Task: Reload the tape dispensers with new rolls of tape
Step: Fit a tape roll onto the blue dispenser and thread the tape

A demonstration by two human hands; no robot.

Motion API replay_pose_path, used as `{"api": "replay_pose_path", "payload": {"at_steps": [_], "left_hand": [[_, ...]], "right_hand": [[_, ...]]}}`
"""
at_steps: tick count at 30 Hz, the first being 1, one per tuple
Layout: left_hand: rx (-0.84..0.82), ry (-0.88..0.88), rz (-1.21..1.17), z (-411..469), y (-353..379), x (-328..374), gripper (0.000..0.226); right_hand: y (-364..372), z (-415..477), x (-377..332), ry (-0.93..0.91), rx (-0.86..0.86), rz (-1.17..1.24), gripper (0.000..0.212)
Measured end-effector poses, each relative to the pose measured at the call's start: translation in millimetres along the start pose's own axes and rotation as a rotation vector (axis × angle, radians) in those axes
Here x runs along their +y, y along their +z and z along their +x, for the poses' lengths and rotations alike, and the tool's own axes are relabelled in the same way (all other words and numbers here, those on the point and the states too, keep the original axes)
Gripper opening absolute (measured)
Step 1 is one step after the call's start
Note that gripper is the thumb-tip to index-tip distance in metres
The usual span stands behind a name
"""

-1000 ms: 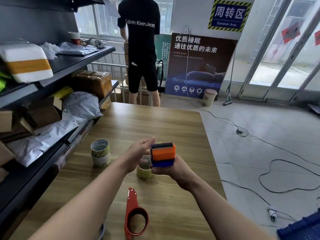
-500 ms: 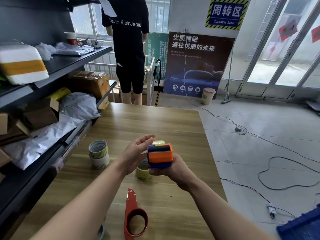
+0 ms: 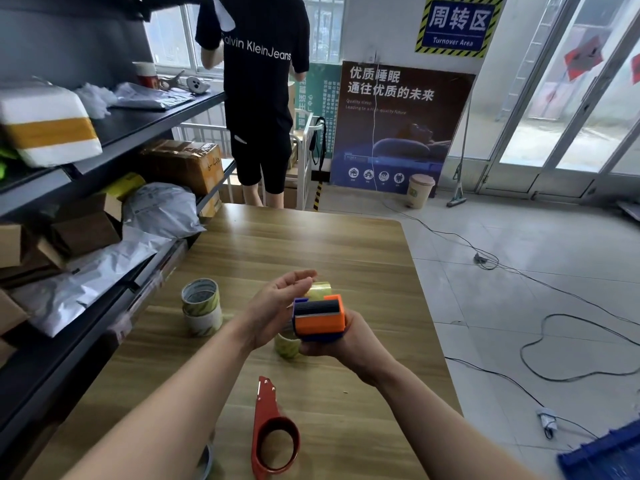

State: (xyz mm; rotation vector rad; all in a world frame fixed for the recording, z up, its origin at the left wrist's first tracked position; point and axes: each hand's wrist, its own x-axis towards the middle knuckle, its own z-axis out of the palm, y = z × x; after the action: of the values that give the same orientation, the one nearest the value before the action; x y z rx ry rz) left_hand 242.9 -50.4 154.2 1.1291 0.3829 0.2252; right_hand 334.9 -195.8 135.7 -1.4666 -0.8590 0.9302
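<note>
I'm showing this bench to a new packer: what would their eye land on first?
The orange-and-blue tape dispenser stands out first, gripped by the right hand above the middle of the wooden table, with the left hand open beside it. Next comes the red tape dispenser lying empty near the table's front edge, and two stacked tape rolls farther back on the left.

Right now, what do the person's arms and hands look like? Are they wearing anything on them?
The left arm and right arm are bare as far as the picture shows, with no sleeves in view. The left hand and right hand wear no gloves, and no watch, bracelet or ring shows on them.
</note>
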Motion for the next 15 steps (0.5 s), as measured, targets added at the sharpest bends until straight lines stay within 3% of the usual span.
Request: {"api": "replay_pose_path", "payload": {"at_steps": [4, 15], "left_hand": [[-0.026, -0.110, 0.134, -1.7, -1.3, -1.1, 0.056], [-0.102, 0.052, 0.161, 1.9, -1.8, -1.3, 0.064]], "right_hand": [[3.2, -0.7, 1.6, -0.029, 0.014, -0.008, 0.050], [0.2, -0.4, -3.7, -0.077, 0.037, -0.010, 0.054]]}}
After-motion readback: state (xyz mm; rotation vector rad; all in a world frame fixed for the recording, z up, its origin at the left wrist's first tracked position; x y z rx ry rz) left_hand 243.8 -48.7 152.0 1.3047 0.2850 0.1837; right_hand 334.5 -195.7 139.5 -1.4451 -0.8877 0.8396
